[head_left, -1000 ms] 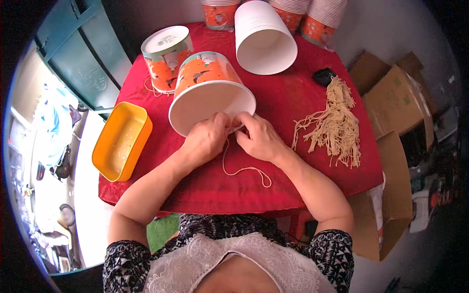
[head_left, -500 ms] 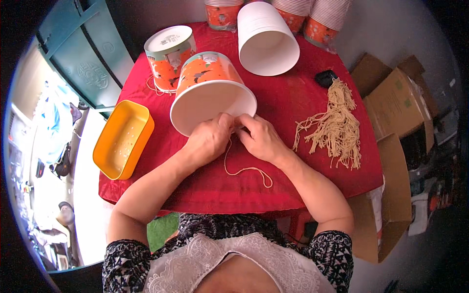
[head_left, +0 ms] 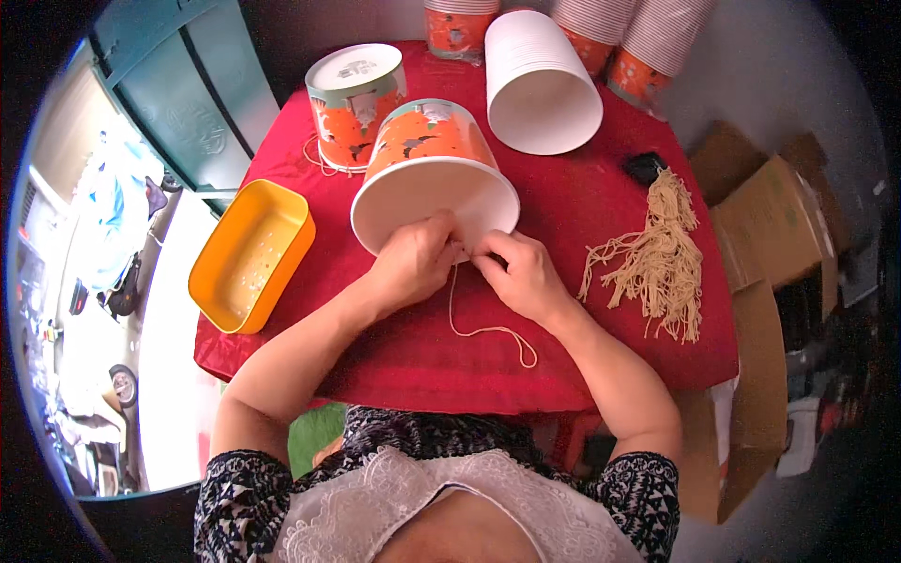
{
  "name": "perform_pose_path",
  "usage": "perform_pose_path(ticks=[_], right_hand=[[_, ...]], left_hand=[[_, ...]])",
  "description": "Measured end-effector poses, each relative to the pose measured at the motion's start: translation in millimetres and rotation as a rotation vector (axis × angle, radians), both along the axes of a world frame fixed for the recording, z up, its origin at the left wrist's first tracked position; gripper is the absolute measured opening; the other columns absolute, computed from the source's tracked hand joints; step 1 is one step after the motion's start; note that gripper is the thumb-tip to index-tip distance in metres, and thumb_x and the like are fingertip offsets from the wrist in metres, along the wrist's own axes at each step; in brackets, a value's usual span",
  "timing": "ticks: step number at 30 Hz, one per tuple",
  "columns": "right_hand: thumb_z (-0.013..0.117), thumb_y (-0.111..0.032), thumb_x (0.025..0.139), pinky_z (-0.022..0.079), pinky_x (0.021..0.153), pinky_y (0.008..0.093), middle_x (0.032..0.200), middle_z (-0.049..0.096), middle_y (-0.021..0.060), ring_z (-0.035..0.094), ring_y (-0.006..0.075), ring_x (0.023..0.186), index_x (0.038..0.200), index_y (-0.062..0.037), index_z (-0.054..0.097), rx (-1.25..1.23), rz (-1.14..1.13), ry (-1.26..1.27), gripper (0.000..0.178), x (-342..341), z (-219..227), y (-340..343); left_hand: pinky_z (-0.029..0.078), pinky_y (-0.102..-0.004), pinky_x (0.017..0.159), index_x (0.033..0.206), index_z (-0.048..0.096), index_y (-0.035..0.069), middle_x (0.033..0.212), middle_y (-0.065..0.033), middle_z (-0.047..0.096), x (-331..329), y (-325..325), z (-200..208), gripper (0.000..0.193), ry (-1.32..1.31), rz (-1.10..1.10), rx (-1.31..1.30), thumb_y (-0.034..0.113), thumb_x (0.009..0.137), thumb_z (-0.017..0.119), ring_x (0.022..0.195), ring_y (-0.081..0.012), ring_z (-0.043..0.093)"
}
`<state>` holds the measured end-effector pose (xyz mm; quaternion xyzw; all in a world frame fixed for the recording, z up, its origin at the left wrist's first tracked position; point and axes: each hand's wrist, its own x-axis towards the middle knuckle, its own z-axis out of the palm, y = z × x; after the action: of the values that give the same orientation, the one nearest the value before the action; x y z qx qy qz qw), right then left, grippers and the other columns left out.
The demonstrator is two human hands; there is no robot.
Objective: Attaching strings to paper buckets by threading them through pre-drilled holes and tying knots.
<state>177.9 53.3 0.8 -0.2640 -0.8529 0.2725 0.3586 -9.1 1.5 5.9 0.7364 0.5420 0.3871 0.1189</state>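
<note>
Two hands work at the near rim of an orange printed paper bucket.
In the head view, the bucket [head_left: 432, 141] lies tipped above the frame's centre, its white mouth facing the lower edge and its long axis running toward the top. The left hand [head_left: 410, 265] reaches over the lower rim into the mouth; the right hand [head_left: 526, 279] meets the rim just to its right. Both hands' fingers are bent, but I cannot tell whether they pinch rim or cord. A thin beige cord [head_left: 483, 330] drops from the rim between them, its upper end nearer the left fingertips, its loose tail curving lower right across the red tablecloth [head_left: 563, 375]. A beige cord bundle [head_left: 662, 253] lies at right.
</note>
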Motion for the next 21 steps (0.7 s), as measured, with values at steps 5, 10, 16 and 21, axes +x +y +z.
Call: perform_pose_path(ticks=[5,10,16,21], right_hand=[[0.065,-0.004,0.081,0.051,0.062,0.0408,0.073,0.062,0.0191,0.064,0.0362,0.072,0.085,-0.0005,0.06,0.162,0.024,-0.071,0.007,2,5,-4],[0.063,-0.008,0.082,0.05,0.057,0.0412,0.07,0.059,0.0143,0.062,0.0332,0.063,0.074,-0.0041,0.055,0.333,0.006,-0.378,0.012,1,10,-21],[0.057,-0.001,0.076,0.055,0.06,0.0364,0.088,0.054,0.0159,0.06,0.0277,0.081,0.071,0.0008,0.055,0.601,0.007,-0.332,0.006,-5,25,-32],[0.057,0.001,0.075,0.057,0.067,0.0377,0.094,0.051,0.0182,0.059,0.031,0.087,0.072,0.0041,0.056,0.566,0.013,-0.269,0.004,-4,17,-21]], left_hand=[[0.05,-0.0479,0.067,0.086,0.058,-0.001,0.077,-0.0238,0.064,1,1,0,0.008,-0.059,0.023,-0.036,0.006,0.082,0.059,0.075,-0.0418,0.064],[0.05,-0.047,0.064,0.09,0.055,-0.001,0.077,-0.0242,0.062,-2,2,-5,0.013,-0.022,0.096,-0.088,0.008,0.084,0.062,0.075,-0.0433,0.064],[0.049,-0.0507,0.065,0.089,0.054,-0.002,0.077,-0.0264,0.062,-3,1,-4,0.012,-0.006,0.117,-0.067,0.009,0.086,0.058,0.077,-0.0468,0.062],[0.049,-0.0512,0.069,0.089,0.054,-0.002,0.082,-0.0281,0.062,-4,4,-3,0.012,-0.006,0.12,-0.062,0.009,0.086,0.057,0.081,-0.048,0.061]])
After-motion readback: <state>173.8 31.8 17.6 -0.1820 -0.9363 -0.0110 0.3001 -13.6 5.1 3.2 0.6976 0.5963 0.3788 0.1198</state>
